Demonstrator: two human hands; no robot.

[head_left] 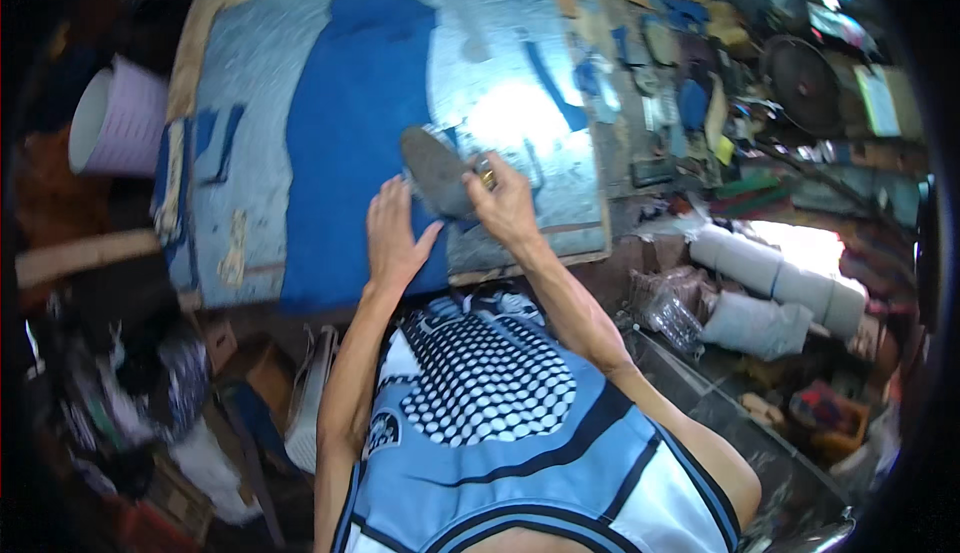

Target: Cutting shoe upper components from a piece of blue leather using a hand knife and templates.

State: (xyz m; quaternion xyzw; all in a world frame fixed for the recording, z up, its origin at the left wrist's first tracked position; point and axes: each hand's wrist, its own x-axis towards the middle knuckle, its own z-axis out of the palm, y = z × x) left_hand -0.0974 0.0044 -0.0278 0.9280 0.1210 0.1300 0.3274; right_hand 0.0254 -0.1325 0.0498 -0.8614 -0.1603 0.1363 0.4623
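A large blue sheet of leather or cloth [360, 103] lies lengthwise over a worn grey-blue work board [490, 13]. My left hand [395, 233] rests flat on its near part, fingers stretched out and thumb apart. In my right hand [505, 203] is a round-bladed knife [435, 168], gripped near its brass-coloured collar. Its broad, dark blade stands at the right edge of the sheet, just beyond my left fingertips. Whether the blade's edge touches the sheet I cannot tell. The handle is mostly hidden by my fingers.
Narrow blue offcuts [555, 88] lie on the board's right side, with smaller blue scraps [230, 143] on its left. A pale rolled sheet [120, 118] stands at left. Tools and scraps crowd the right side. White wrapped rolls [775, 273] lie at lower right.
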